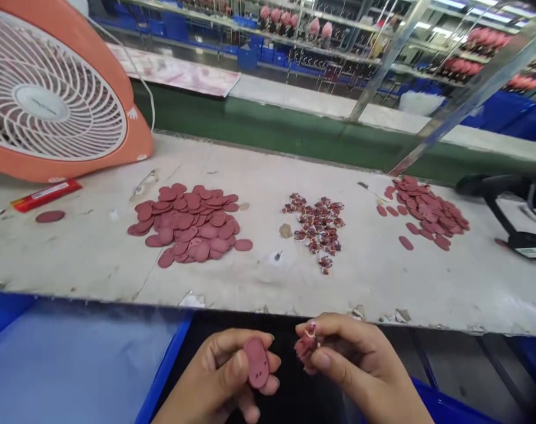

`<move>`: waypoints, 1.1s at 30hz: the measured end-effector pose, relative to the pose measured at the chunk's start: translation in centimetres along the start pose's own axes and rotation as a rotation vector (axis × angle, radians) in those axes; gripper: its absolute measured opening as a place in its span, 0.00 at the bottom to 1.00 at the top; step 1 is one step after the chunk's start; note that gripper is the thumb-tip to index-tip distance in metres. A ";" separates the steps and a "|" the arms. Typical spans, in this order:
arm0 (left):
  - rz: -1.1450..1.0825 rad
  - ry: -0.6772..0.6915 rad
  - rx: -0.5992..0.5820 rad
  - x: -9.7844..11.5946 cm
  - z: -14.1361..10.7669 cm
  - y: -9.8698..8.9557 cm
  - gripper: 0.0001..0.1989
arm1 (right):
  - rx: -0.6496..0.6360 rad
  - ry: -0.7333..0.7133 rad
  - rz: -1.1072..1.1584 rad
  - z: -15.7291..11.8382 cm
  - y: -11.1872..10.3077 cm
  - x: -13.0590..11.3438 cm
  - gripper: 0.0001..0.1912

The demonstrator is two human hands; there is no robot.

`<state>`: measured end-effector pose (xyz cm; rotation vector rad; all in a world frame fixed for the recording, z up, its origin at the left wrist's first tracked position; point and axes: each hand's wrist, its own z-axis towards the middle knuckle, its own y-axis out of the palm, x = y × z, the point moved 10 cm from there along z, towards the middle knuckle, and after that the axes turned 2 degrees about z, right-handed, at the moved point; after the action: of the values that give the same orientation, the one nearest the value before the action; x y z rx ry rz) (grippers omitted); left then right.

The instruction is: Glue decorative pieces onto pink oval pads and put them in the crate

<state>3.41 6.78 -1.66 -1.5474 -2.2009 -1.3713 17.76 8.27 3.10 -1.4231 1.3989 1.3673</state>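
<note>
My left hand (pixel 217 374) is closed on a flat, dark red oval piece (pixel 257 360) with a few small holes near its lower end. Between the thumb and fingers of my right hand (pixel 360 368) is a small dark red tied bundle (pixel 308 346) with pale strands. The two hands are apart, just below the table's front edge. On the table (pixel 259 288) beyond them lie a heap of larger dark red ovals (pixel 188 227) and a cluster of similar small bundles (pixel 320 227). Farther right is a pile of smaller red ovals (pixel 430 212).
An orange fan (pixel 137 141) stands at the back left, near a red packet (pixel 47 194) and a single oval (pixel 50 217). A black object (pixel 501 209) sits at the right end. Below the table on the left is a blue-edged bin (pixel 164 371).
</note>
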 end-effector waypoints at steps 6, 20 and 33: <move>-0.035 0.016 -0.039 -1.0 -0.5 -0.7 0.18 | -0.145 -0.246 -0.279 0.8 3.3 -3.5 0.12; -0.014 -0.046 -0.088 -1.6 -0.5 -0.4 0.17 | -0.254 -0.360 -0.580 0.9 5.1 -4.5 0.13; -0.029 -0.036 -0.056 -2.1 -0.2 -1.0 0.15 | -0.336 -0.415 -0.687 0.9 6.3 -4.9 0.10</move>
<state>3.52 5.14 -3.25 -1.5768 -2.2329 -1.4365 12.23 9.22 8.83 -1.5144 0.3613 1.3467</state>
